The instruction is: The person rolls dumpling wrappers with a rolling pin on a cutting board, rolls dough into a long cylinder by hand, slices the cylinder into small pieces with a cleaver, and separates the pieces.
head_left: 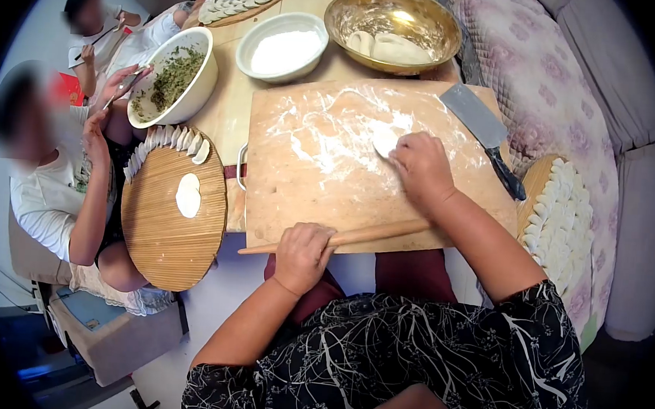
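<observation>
My left hand (303, 257) is wrapped round the left part of a wooden rolling pin (371, 234), which lies along the near edge of a floured wooden board (283, 194). Over the middle of the board, my right hand (423, 165) grips the edge of a small, pale dough piece (385, 140) between thumb and fingers. White flour is smeared around it. A cleaver (474, 117) with a black handle rests at the board's right side.
A round slatted tray (153, 231) with dumplings and wrappers stands left, beside a bowl of filling (208, 77). Behind the board are a flour bowl (251, 31) and a golden bowl (453, 43) with dough. Two people sit left; more dumplings (561, 219) lie right.
</observation>
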### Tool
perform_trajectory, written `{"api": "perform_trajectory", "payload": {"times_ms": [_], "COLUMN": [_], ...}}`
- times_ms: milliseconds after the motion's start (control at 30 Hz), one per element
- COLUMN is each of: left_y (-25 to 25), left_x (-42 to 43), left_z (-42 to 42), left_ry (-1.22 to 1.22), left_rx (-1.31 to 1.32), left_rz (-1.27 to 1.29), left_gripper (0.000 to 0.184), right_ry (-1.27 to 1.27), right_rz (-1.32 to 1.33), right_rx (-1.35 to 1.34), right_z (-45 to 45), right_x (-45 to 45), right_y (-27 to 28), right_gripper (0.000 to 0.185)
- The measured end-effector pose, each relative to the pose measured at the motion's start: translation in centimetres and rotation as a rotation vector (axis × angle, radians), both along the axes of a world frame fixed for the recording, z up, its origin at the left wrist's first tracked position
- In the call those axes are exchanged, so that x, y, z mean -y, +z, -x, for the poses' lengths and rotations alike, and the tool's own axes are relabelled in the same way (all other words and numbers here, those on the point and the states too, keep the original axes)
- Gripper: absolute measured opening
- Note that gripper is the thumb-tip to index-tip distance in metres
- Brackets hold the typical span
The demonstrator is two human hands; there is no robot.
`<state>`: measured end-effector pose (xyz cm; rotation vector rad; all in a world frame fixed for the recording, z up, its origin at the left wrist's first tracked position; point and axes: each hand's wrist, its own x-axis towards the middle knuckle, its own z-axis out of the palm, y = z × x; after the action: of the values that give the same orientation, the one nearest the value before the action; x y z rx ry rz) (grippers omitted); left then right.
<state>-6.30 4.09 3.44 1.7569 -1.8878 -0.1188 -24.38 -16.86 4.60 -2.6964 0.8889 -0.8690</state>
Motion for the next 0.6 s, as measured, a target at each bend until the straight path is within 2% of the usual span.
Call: {"api": "perform_trajectory", "payload": {"times_ms": [67,133,200,233,300,333,400,533,600], "left_y": [0.0,0.1,0.2,0.3,0.2,0.2,0.4,0.6,-0.3], "left_x": [0.1,0.1,-0.1,0.0,0.1,0.1,0.3,1.1,1.2], "left_z": [0.1,0.2,0.4,0.5,0.7,0.7,0.9,0.6,-0.3], "left_ry": [-0.004,-0.023,-0.025,-0.031,-0.045,-0.059,-0.062,-0.027,0.005], "left_rx": [-0.009,-0.011,-0.016,-0.015,-0.017,-0.013,-0.026,-0.051,-0.077], "left_rz": [0.0,-0.006,-0.013,-0.013,-0.004,0.005,-0.003,0.01,-0.004], "left_gripper": [0.027,0.026,0.026,0.026,0.027,0.028,0.028,0.026,0.032], "right_ry": [0.069,0.142,0.139,0.139,0.024,0.022,-0.049,-0.106,-0.174], "right_rz": [0.037,0.072,-0.127,-0.127,-0.748,-0.752,-1.054,-0.904,-0.672], "right_rx": [0.008,0.014,-0.129,-0.132,0.02,0.017,0.074,0.074,-0.319], "right_z": [0.8,0.8,1.0,0.7,0.1,0.3,0.4,1.8,2.7], "right_x": [0.0,-0.6,-1.5,-2.1,-3.2,-3.3,-3.5,-3.6,-3.4], "right_y": [-2.5,-2.3,-1.2,-0.2,1.3,1.2,1.0,0.1,1.1], "right_gripper": [0.004,0.003,0.009,0.009,0.013,0.013,0.024,0.033,0.045]}}
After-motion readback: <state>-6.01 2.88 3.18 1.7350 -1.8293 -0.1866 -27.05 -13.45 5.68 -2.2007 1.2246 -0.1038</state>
